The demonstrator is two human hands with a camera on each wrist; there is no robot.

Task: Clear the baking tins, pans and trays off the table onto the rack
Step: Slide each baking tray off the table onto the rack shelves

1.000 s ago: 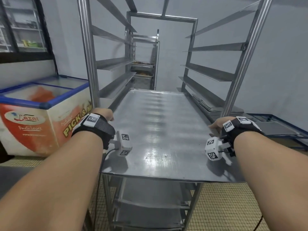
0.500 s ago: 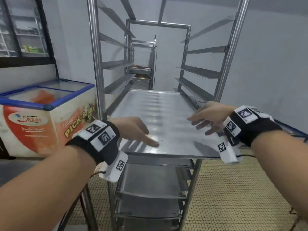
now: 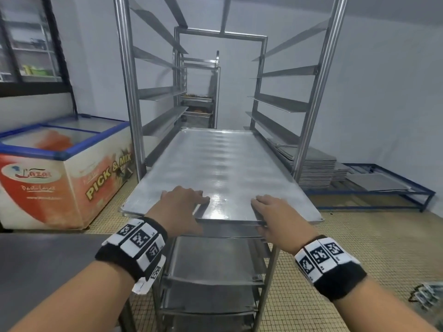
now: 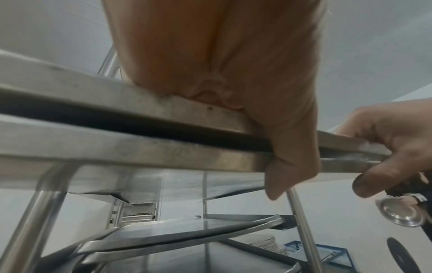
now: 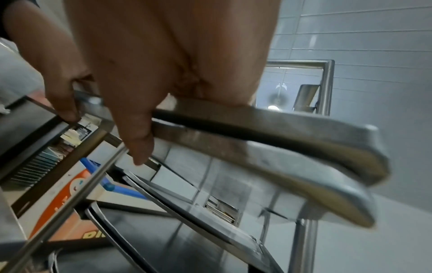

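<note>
A large flat steel tray lies on the runners of the steel rack, with its near end sticking out toward me. My left hand and right hand both rest on that near edge, fingers laid straight on top. In the left wrist view the left hand has its palm against the tray's rim and its thumb hangs down across a second tray edge just below. The right wrist view shows the right hand the same way on the rim.
More trays fill the lower rack levels. A chest freezer stands left of the rack. A stack of trays sits on a low blue frame at the right. A second rack stands behind. A grey surface is at lower left.
My hands left the tray's sides and came to its near edge. The tray slid further into the rack.
</note>
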